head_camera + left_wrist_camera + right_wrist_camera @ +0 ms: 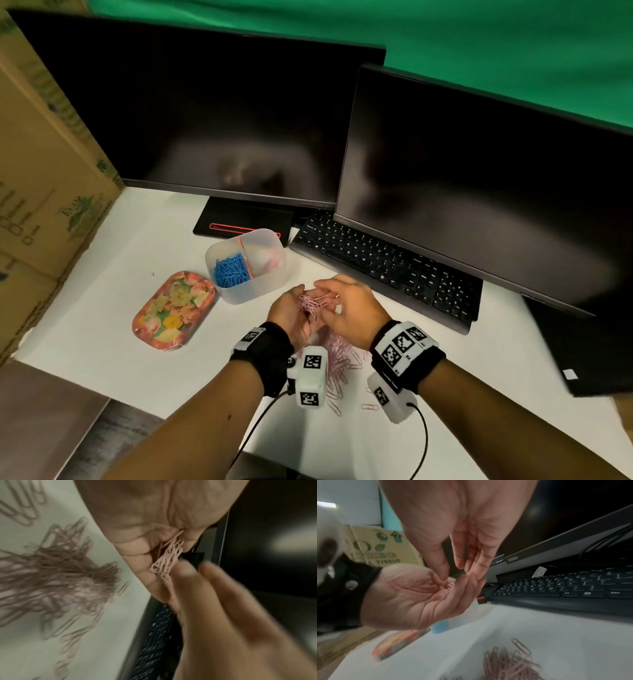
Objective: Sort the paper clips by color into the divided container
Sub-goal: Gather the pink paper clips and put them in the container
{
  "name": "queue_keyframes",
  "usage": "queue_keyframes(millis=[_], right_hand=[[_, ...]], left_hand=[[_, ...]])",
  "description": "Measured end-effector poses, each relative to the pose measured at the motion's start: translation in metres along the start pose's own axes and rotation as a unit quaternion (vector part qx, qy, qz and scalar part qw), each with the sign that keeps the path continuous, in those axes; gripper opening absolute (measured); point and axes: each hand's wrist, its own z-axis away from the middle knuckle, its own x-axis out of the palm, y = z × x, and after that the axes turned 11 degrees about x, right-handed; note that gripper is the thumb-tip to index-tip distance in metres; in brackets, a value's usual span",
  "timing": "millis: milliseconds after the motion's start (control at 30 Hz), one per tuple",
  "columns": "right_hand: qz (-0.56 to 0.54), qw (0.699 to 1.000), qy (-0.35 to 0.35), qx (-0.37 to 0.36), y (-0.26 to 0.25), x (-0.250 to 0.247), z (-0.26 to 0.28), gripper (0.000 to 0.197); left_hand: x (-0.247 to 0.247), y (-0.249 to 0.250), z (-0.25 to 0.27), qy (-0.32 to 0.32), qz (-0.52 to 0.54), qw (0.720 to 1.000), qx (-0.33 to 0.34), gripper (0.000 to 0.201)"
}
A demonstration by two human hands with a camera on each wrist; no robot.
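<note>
The two forearms fill the near edge of the head view, each wrist strapped with a black band carrying white marker blocks. The left hand (291, 313) is palm up with its fingers gently cupped around a small bunch of pink clips (312, 303). The right hand (354, 308) reaches in from above, its thumb and fingertips (462, 563) close together and dipping into that bunch. Beneath the wrists a loose pile of pink clips (340, 359) lies on the white table (113, 308).

Going left to right farther back: a cardboard box (44, 164), a floral tin (173, 308), then the divided container (248, 265), with blue clips (231, 270) in its left compartment and a few pink ones in its right. Behind stand two dark monitors (205, 120) and a black keyboard (387, 267).
</note>
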Motion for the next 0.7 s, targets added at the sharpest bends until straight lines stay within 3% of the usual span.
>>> queue_keyframes(millis=[133, 267, 333, 433, 500, 600, 700], right_hand=[[-0.027, 0.996, 0.079, 0.009, 0.012, -0.016, 0.003, 0.039], [-0.032, 0.994, 0.081, 0.062, 0.035, -0.022, 0.013, 0.034], [-0.018, 0.994, 0.068, 0.087, 0.047, -0.02, 0.018, 0.034], [0.027, 0.991, 0.043, 0.122, 0.063, -0.015, 0.024, 0.036], [0.059, 0.988, 0.028, 0.139, 0.073, -0.011, 0.026, 0.036], [0.082, 0.983, -0.002, 0.165, 0.083, -0.006, 0.031, 0.036], [0.084, 0.976, -0.018, 0.198, 0.088, -0.002, 0.037, 0.037]], left_hand=[[-0.013, 0.042, -0.008, 0.034, 0.064, 0.995, 0.064, 0.044], [-0.02, 0.081, -0.027, 0.079, 0.109, 0.984, 0.12, 0.043], [-0.023, 0.094, -0.041, 0.096, 0.117, 0.982, 0.113, 0.04], [-0.027, 0.1, -0.056, 0.089, 0.126, 0.984, 0.084, 0.061], [-0.027, 0.1, -0.06, 0.099, 0.139, 0.982, 0.077, 0.063], [-0.021, 0.096, -0.05, 0.102, 0.092, 0.985, 0.104, 0.056], [-0.01, 0.092, -0.025, 0.12, -0.039, 0.977, 0.174, 0.038]])
